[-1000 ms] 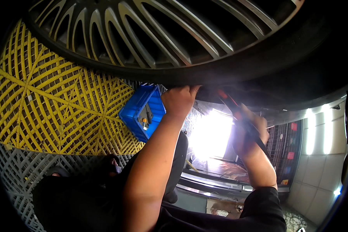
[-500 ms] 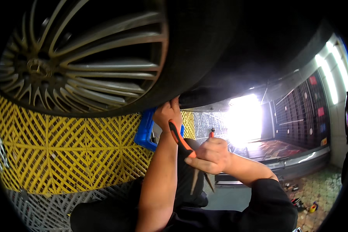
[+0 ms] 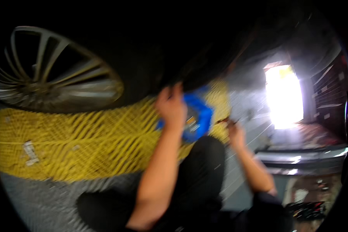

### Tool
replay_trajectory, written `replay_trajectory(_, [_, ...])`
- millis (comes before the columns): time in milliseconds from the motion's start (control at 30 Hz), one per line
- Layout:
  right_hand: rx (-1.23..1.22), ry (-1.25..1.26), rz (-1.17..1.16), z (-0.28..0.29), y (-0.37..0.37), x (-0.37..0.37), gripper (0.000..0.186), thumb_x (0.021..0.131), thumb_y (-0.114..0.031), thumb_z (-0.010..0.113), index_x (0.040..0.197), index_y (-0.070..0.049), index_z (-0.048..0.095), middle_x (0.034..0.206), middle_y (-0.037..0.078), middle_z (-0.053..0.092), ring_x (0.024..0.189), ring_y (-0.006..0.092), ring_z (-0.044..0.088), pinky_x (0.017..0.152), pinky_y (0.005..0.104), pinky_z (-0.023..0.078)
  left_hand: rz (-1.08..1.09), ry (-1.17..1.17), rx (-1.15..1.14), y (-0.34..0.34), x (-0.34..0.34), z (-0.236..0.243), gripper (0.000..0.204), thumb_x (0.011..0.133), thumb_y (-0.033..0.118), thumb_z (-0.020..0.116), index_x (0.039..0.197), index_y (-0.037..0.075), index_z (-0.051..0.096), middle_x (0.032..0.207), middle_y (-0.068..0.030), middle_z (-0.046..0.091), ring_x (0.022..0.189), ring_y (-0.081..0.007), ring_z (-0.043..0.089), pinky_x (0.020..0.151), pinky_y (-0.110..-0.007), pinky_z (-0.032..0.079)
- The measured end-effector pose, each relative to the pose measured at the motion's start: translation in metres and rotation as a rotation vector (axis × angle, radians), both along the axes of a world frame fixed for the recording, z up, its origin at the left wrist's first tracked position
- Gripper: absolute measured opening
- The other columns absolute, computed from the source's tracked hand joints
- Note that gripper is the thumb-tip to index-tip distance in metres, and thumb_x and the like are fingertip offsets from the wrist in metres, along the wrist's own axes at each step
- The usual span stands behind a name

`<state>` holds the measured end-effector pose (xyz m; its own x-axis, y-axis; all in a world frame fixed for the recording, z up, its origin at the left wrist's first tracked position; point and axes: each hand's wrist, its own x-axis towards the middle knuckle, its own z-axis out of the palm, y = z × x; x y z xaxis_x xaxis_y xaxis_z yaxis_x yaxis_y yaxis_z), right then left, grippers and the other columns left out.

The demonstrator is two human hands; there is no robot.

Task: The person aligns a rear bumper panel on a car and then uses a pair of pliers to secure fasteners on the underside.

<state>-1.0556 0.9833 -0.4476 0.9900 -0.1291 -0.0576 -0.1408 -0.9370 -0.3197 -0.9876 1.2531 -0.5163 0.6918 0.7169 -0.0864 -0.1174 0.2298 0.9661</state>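
My left hand (image 3: 172, 105) reaches up to the dark lower edge of the car body (image 3: 205, 63), just behind the wheel (image 3: 65, 87). Its fingers are bent closed around something dark that I cannot make out. To the right, my right hand (image 3: 236, 135) is closed on pliers (image 3: 222, 121), whose reddish, dark end sticks out toward the left; motion blurs it. Between the hands a blue bin (image 3: 207, 116) stands on the floor, partly behind my left wrist, with small blurred items inside.
Yellow grid floor tiles (image 3: 85, 147) run under the wheel, with grey flooring (image 3: 46, 197) nearer me. My bent knee (image 3: 207, 162) rises below the bin. A grey bumper-like part (image 3: 301, 158) lies at the right, and dark loose items (image 3: 307, 210) rest at the lower right.
The view has shifted, with the wheel now farther left. My right hand has moved away from my left forearm, taking the pliers forward and right, beside the blue bin. My left hand stays at the car's edge.
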Motion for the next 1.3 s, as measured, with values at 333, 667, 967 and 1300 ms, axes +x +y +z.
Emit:
replay_trajectory(333, [-0.074, 0.398, 0.639, -0.069, -0.113, 0.039, 0.045, 0.098, -0.042, 0.057, 0.125, -0.008, 0.066, 0.118, 0.024, 0.069, 0.116, 0.0385, 0.064, 0.098, 0.0458, 0.049, 0.169, -0.072, 0.117, -0.02, 0.045, 0.042, 0.038, 0.101, 0.029, 0.062, 0.083, -0.004, 0.068, 0.065, -0.0088, 0.065, 0.06, -0.0155, 0.058, 0.061, -0.032, 0.047])
replay_trajectory(667, [0.119, 0.328, 0.375, -0.131, -0.169, 0.035, 0.045, 0.1, -0.042, 0.054, 0.127, -0.007, 0.064, 0.118, 0.023, 0.069, 0.112, 0.0387, 0.066, 0.097, 0.0448, 0.05, 0.079, -0.163, -0.05, -0.015, 0.042, 0.064, 0.036, 0.106, 0.033, 0.055, 0.092, 0.001, 0.062, 0.077, -0.0007, 0.061, 0.068, -0.0091, 0.053, 0.063, -0.025, 0.044])
replay_trajectory(967, [1.079, 0.063, -0.517, -0.063, -0.158, 0.101, 0.042, 0.105, -0.038, 0.048, 0.127, -0.003, 0.056, 0.113, 0.011, 0.066, 0.086, 0.02, 0.066, 0.068, 0.0361, 0.055, 0.001, -0.116, -0.141, -0.017, 0.026, 0.053, 0.04, 0.108, 0.031, 0.052, 0.128, -0.004, 0.056, 0.123, -0.0143, 0.06, 0.105, -0.0226, 0.058, 0.094, -0.037, 0.051])
replay_trajectory(1300, [0.913, 0.099, -0.507, -0.173, -0.176, 0.13, 0.041, 0.106, -0.034, 0.05, 0.125, 0.002, 0.056, 0.111, 0.013, 0.067, 0.095, 0.0237, 0.067, 0.073, 0.0379, 0.058, -0.214, -0.161, 0.096, -0.004, 0.016, 0.031, 0.033, 0.1, 0.01, 0.062, 0.125, -0.008, 0.05, 0.124, -0.0173, 0.058, 0.114, -0.024, 0.058, 0.107, -0.039, 0.048])
